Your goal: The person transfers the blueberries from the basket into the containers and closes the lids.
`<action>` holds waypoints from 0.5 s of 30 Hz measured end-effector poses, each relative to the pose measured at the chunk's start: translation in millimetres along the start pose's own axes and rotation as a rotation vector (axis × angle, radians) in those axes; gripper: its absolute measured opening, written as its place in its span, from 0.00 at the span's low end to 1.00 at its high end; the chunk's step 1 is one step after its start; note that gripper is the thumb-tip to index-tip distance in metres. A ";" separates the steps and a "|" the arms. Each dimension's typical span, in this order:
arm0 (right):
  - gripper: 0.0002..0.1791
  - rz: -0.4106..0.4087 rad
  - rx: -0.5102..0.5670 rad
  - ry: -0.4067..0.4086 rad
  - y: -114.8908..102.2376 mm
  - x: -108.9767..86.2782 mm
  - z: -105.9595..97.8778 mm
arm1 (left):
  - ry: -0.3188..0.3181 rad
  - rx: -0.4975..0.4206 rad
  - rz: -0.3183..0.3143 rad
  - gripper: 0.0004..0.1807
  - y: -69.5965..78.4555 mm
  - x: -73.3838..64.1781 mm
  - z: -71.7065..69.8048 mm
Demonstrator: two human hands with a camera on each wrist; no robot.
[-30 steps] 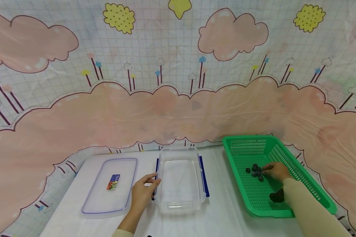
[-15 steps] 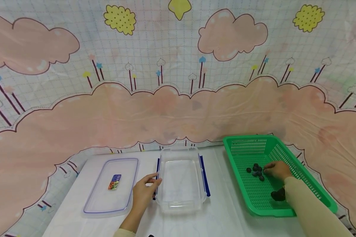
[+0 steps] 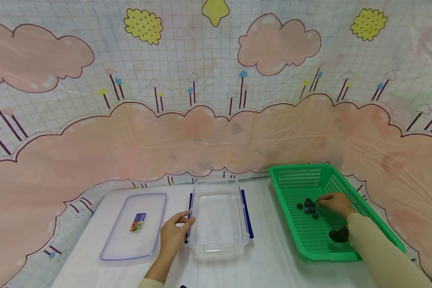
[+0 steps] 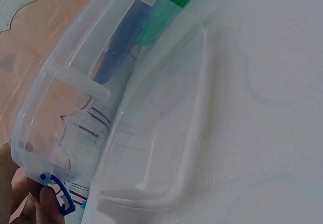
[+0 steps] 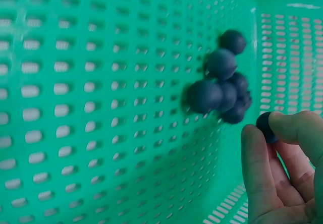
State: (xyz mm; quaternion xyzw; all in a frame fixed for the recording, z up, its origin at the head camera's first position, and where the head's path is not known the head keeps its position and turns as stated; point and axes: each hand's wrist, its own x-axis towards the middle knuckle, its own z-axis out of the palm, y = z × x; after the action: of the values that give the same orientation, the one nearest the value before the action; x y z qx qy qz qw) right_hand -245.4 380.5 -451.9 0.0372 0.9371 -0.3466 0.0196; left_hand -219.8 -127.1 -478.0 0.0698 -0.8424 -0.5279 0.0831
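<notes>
In the head view, my left hand (image 3: 174, 232) grips the left wall of a clear plastic food container (image 3: 219, 222). The left wrist view shows those fingers (image 4: 49, 201) curled at the container's corner, by a blue latch (image 4: 63, 196). My right hand (image 3: 336, 205) is inside a green perforated basket (image 3: 302, 244). Between thumb and fingers it pinches one blueberry (image 5: 266, 127), plainest in the right wrist view. Just beside it, a cluster of several blueberries (image 5: 222, 90) lies on the basket floor.
A clear lid (image 3: 120, 240) with a blue-edged seal and a small printed label (image 3: 138, 222) lies left of the container. All stand on a white-covered table (image 3: 266, 264). A patterned cloth (image 3: 209, 140) hangs behind. A dark object (image 3: 338, 235) shows under my right wrist.
My right hand has drawn slightly up and away from the blueberry cluster. The left hand keeps its grip on the container. The head view has shifted a little.
</notes>
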 end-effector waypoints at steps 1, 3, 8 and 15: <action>0.21 0.000 0.009 -0.005 -2.2 -0.5 -0.1 | 0.000 0.001 0.002 0.21 -0.4 0.0 -0.2; 0.22 -0.004 0.024 -0.013 -5.8 -1.2 0.3 | 0.000 0.002 0.005 0.21 -0.9 0.0 -0.6; 0.23 -0.010 0.068 -0.024 -13.9 -3.5 1.0 | -0.002 0.001 0.005 0.21 -1.6 0.0 -0.5; 0.24 -0.030 0.153 -0.033 -23.6 -9.6 5.7 | -0.015 -0.006 -0.012 0.20 0.3 -1.8 -2.1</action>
State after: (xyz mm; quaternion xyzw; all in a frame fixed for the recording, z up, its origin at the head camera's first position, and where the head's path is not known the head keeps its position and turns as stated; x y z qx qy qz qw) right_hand -237.7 358.3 -440.3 0.0188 0.9079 -0.4180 0.0268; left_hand -217.7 -128.4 -476.9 0.0708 -0.8410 -0.5312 0.0737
